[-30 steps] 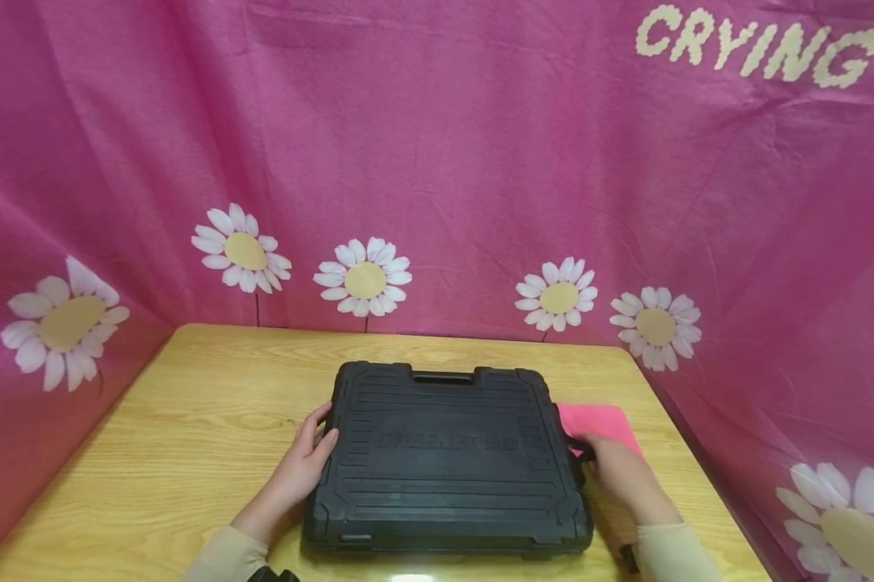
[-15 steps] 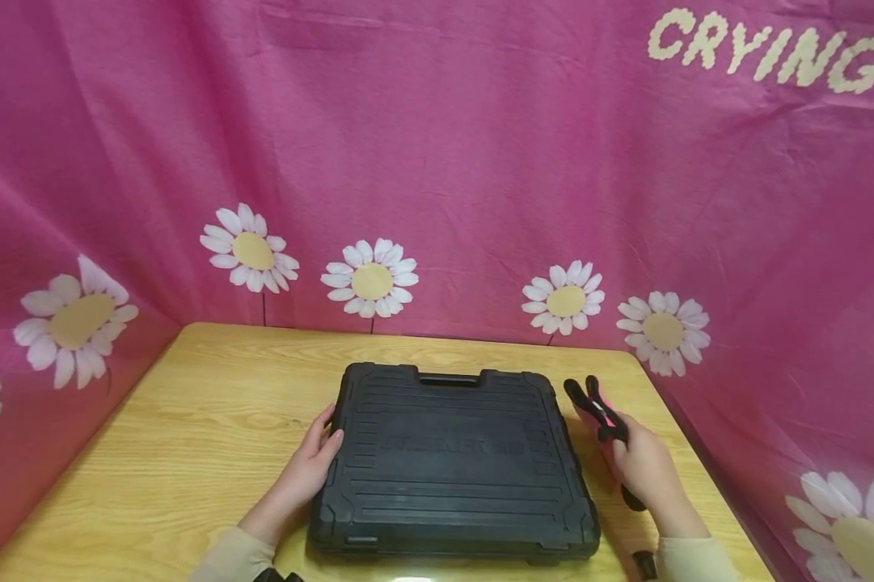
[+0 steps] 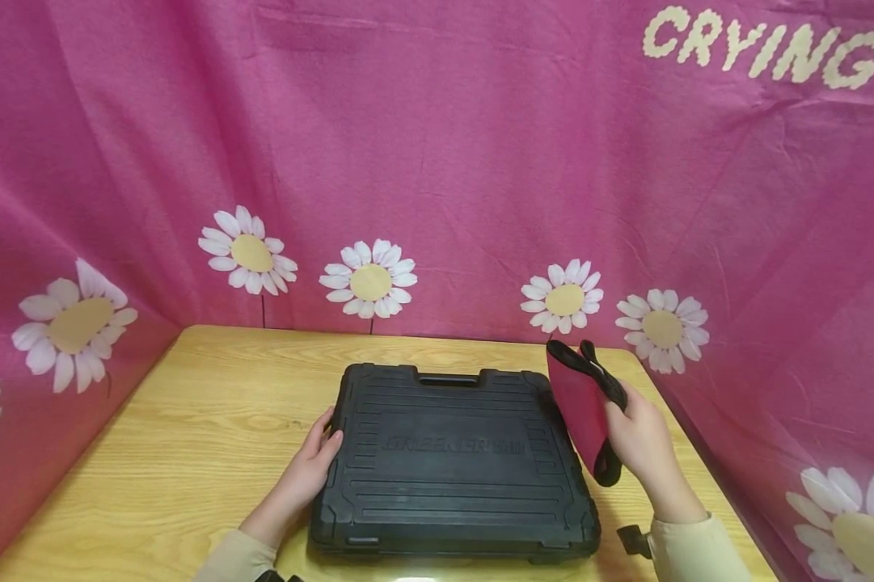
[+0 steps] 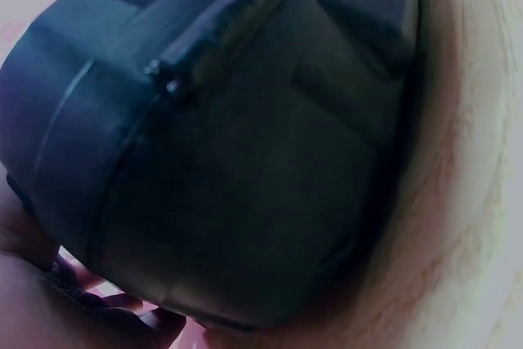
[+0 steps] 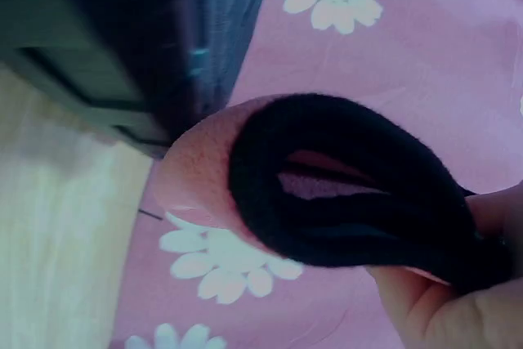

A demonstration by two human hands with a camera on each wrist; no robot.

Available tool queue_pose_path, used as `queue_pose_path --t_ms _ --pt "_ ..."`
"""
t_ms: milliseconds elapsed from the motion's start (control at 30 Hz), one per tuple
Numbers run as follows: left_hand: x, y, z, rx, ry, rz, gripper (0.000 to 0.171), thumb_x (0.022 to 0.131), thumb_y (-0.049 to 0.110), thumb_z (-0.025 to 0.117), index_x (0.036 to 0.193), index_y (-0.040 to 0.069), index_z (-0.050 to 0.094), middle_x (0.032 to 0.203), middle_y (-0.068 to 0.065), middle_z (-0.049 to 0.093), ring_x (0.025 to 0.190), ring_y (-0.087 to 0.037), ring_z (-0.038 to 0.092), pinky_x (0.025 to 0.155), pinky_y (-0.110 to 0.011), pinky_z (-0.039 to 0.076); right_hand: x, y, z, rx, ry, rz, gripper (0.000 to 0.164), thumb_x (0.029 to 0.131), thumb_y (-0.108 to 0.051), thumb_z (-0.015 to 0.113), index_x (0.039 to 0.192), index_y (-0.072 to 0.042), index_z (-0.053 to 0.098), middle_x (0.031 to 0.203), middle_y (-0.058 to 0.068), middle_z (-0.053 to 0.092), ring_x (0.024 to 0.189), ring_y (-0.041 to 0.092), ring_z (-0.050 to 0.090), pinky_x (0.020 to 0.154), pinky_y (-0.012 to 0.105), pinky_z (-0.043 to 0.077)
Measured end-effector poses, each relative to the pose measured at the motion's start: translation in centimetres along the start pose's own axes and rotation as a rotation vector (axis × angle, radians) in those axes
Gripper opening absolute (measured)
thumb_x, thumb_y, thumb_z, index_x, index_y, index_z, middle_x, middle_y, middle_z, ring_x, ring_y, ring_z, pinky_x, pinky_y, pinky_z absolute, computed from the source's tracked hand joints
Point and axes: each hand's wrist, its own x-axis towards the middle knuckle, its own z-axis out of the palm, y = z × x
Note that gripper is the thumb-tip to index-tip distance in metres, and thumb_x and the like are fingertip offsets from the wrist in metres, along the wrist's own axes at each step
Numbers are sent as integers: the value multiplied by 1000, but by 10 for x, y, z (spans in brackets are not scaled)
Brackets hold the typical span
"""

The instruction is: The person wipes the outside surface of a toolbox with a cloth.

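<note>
A black plastic carrying case (image 3: 451,453) with raised lettering and a handle at its far edge lies closed on the wooden table. My left hand (image 3: 307,473) holds its left side, thumb on the top edge. In the left wrist view the end of the case (image 4: 237,169) fills most of the picture, with fingers (image 4: 90,308) curled at its lower edge. To the right of the case, my right hand (image 3: 643,440) grips a folded pink cloth with black edging (image 3: 580,408), raised off the table. The right wrist view shows the cloth's looped black edge (image 5: 343,120) close up.
The wooden table (image 3: 211,420) ends at a pink curtain (image 3: 437,162) with white daisies, which hangs at the back and both sides. A black wrist strap end (image 3: 635,541) hangs by the right sleeve.
My right hand has picked up the pink cloth from the table beside the case and lifted it, turning it more upright. The left hand stays on the case.
</note>
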Motion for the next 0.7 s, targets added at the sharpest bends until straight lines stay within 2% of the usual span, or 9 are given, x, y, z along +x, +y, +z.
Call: queue_pose_path --t_ms 133,233,333,467,700 --pt "0 -1 -1 -14 -8 -1 63 113 29 36 165 5 10 170 -28 11 155 -48 18 124 -64 21 6 -16 2 0 28 -48 31 104 -14 46 122 4 65 94 21 67 90 35 61 75 43 47" --pt "1 -3 0 -24 -2 -3 62 113 28 37 165 5 10 169 -28 13 154 -48 22 123 -63 23 9 -25 6 11 41 -81 27 103 -10 48 117 4 66 90 19 65 88 35 59 76 44 47" --pt "0 -3 1 -31 6 -3 62 113 28 37 165 6 11 167 -31 21 151 -48 31 121 -63 28 12 -36 11 25 33 -101 29 102 -10 49 121 5 66 98 24 69 93 39 63 84 53 52" --pt "0 -2 2 -35 9 0 63 113 29 37 165 6 11 165 -32 23 149 -49 33 120 -63 29 17 -50 22 30 5 -137 34 101 -9 50 127 7 64 109 29 71 99 43 66 94 60 52" --pt "0 -4 0 -39 7 9 62 113 29 38 165 6 11 168 -29 16 152 -49 27 122 -63 25 24 -76 52 32 -79 -212 27 99 -5 58 123 4 67 102 23 73 87 35 65 89 56 56"
